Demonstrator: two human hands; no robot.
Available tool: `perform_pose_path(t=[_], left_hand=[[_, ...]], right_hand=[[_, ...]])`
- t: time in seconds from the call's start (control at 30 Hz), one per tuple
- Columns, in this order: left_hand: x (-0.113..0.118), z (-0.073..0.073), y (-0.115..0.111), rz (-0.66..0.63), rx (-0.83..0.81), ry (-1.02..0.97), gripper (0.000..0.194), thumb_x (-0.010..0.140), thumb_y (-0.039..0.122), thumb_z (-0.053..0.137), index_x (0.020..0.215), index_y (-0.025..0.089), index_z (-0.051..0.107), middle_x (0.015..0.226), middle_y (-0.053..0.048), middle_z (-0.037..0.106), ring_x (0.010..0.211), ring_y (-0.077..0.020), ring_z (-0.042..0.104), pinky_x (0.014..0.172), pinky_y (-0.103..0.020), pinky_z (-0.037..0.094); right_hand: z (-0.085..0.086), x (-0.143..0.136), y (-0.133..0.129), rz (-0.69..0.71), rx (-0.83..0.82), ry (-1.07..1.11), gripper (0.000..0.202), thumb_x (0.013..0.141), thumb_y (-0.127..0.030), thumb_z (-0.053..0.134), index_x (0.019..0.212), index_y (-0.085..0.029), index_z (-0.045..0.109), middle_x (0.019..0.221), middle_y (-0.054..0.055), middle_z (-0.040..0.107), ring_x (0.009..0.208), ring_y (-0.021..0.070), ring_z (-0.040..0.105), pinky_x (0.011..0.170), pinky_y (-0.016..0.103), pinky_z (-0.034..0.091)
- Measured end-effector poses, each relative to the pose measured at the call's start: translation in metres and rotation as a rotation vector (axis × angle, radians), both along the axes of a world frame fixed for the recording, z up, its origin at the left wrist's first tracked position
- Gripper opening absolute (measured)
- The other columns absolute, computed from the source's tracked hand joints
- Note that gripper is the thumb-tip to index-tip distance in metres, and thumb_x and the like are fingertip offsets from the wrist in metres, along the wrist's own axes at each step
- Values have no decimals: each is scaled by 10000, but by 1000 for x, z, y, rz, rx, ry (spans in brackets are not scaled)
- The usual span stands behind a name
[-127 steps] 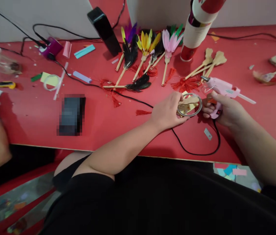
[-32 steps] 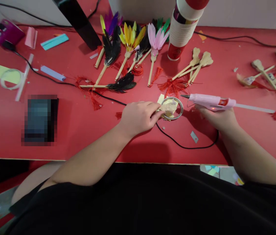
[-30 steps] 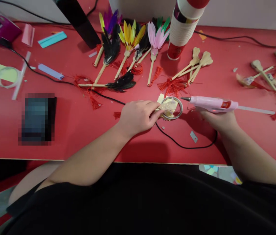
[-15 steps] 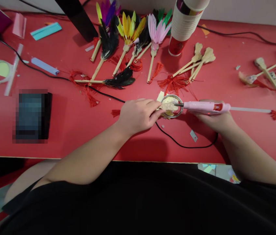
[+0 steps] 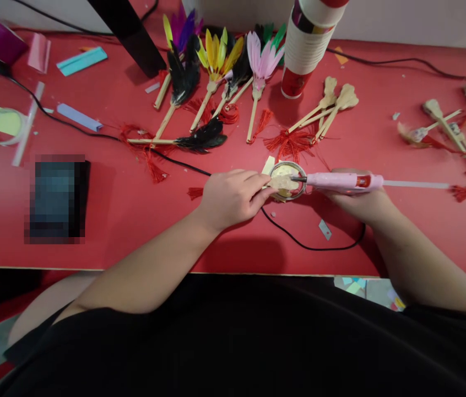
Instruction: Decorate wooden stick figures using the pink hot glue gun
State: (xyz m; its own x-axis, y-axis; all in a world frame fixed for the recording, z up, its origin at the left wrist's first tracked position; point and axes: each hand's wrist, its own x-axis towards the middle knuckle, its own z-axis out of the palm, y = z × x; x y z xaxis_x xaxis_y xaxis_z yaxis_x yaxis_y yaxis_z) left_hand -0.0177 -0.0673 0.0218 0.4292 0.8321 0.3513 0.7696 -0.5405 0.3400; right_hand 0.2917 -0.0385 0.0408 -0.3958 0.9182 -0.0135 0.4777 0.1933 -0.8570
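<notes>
Partner: Left hand?
Me: My left hand is palm down, thumb and fingers pinching the wooden paddle at its narrow part. Broad end lies over the round ring, pale yellow paper showing inside and beyond the rim.
Partner: And the right?
Me: My right hand is closed around the pink glue gun, most fingers hidden beneath it. Metal nozzle points left, at the paddle's broad end; contact, I cannot tell. Clear glue stick juts out the back.
Partner: Nearby?
Me: Red surface. Small metal plate on my side of the ring, inside the bend of a black cord. Beyond the ring, crossed wooden sticks with red tassels. Left of those, feathered sticks: yellow, pink, black, purple.
Partner: Cups?
Me: Stacked paper cups, behind the crossed sticks, near the wall.
</notes>
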Motion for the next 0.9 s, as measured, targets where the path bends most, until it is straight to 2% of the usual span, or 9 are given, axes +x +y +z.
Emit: perform_pose_path(t=[0.13, 0.43, 0.63, 0.83, 0.9], left_hand=[[0, -1, 0, -16, 62, -12, 412, 1144, 496, 544, 1033, 207, 817, 883, -42, 846, 774, -185, 758, 645, -339, 426], [-1, 0, -1, -21, 57, -24, 430, 1151, 502, 532, 1042, 202, 820, 956, -59, 867, 821, -187, 785, 697, -325, 487], [-1, -1, -1, -20, 59, -18, 431, 1151, 508, 535, 1039, 202, 816, 945, -58, 864, 815, -188, 781, 692, -326, 483], [0, 0, -1, -20, 34, -28, 440, 1156, 511, 517, 1063, 212, 827, 960, -55, 867, 829, -190, 779, 687, -328, 468], [0, 0, -1, -15, 0, -15, 459, 1158, 522, 500, 1081, 212, 830, 964, -64, 864, 839, -197, 776, 693, -329, 468]], right_hand=[[-2, 1, 1, -5, 7, -9, 184, 922, -427, 789, 906, -244, 781, 883, 63, 811, 811, 258, 777, 706, 349, 615], [-4, 2, -2, -64, -75, -97, 281, 925, -466, 754, 1027, -211, 811, 1019, 88, 844, 925, 277, 793, 789, 359, 623], [-7, 3, -2, -89, -47, -131, 211, 915, -455, 739, 940, -252, 794, 940, 55, 827, 888, 285, 801, 754, 374, 634], [-3, 3, -3, -33, -66, -32, 244, 957, -353, 750, 1151, -248, 855, 1203, 62, 866, 1144, 288, 818, 986, 363, 654], [-2, 2, -2, -16, -59, -15, 257, 960, -331, 763, 1181, -243, 859, 1237, 68, 864, 1157, 287, 819, 1010, 357, 651]])
